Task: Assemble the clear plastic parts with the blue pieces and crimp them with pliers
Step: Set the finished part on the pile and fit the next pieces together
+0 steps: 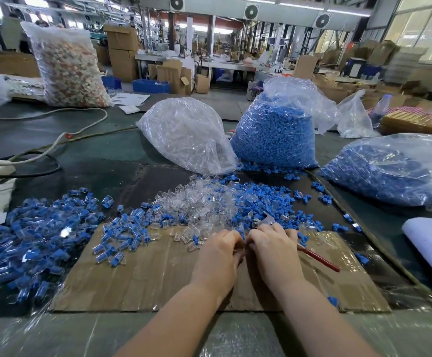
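Head view, the only one: both hands met over the far edge of the cardboard sheet (pixel 158 279) that lay on the bench (pixel 94 161). Left hand (pixel 218 256) was curled, fingertips pinched toward the right hand; what it held was hidden between the two hands, probably one small part. Right hand (pixel 274 251) gripped the pliers (pixel 266 220), the metal nose poking out beyond the knuckles, a red handle (pixel 318 258) trailing toward the right edge of the cardboard.

Loose clear plastic parts (pixel 197 204) were heaped just beyond the hands, mixed on their right with loose blue pieces (pixel 258 199). Assembled pieces (pixel 37 233) were piled toward the bench's left edge, spilling onto the cardboard's left corner.

Handling, as a judgement: parts looked tiny, light, rigid and smooth, so likely slippery and apt to skitter; best pinched by the sides between thumb and forefinger. Clear shells could crack or whiten if squeezed hard, so the pliers' bite should be short and square on the joint.

Around: a bag of clear parts (pixel 186 135) and a bag of blue pieces (pixel 274 130) stood side by side behind the heap, a second blue bag (pixel 395 168) lay at the right. Cables (pixel 42 150) ran across the left of the bench. A white roll (pixel 431 243) sat at the right edge. Nothing blocked the hands; the crowding was only the loose parts themselves
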`<move>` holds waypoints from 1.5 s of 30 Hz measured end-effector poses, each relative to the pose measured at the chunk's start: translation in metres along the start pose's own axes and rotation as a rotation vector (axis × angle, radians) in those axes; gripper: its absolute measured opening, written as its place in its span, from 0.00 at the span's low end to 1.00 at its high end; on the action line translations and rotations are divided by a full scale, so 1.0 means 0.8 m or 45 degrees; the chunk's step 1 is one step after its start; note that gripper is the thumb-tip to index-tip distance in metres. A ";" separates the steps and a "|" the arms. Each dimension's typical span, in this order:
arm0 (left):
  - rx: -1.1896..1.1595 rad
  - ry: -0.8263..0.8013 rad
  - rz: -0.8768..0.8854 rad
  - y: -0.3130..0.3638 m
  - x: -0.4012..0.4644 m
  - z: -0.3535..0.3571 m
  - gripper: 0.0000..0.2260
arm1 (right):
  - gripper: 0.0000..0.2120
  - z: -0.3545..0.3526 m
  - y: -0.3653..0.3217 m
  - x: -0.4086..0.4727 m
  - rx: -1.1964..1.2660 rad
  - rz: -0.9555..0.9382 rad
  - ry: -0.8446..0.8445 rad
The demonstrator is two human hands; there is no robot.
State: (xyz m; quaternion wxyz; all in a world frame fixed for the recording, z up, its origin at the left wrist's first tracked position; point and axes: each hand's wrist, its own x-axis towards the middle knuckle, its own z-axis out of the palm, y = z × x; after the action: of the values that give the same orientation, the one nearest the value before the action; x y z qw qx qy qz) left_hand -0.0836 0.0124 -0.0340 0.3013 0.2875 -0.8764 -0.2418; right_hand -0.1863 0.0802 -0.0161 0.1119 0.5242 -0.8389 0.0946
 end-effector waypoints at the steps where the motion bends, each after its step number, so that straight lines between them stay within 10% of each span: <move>1: -0.034 0.025 -0.009 -0.001 0.000 -0.004 0.04 | 0.07 0.001 -0.001 0.000 -0.005 -0.008 0.004; 12: -0.275 0.296 -0.255 -0.030 -0.011 -0.044 0.08 | 0.12 0.011 -0.029 0.003 0.392 0.064 0.081; 45: -0.496 0.101 -0.295 -0.040 -0.014 -0.039 0.13 | 0.05 0.027 -0.037 -0.017 1.015 0.107 0.267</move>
State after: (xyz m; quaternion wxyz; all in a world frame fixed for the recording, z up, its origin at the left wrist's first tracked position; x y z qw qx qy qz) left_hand -0.0441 -0.0109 -0.0358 0.3554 0.3319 -0.7618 -0.4280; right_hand -0.1559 0.0731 -0.0395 -0.0190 0.4792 -0.7414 0.4693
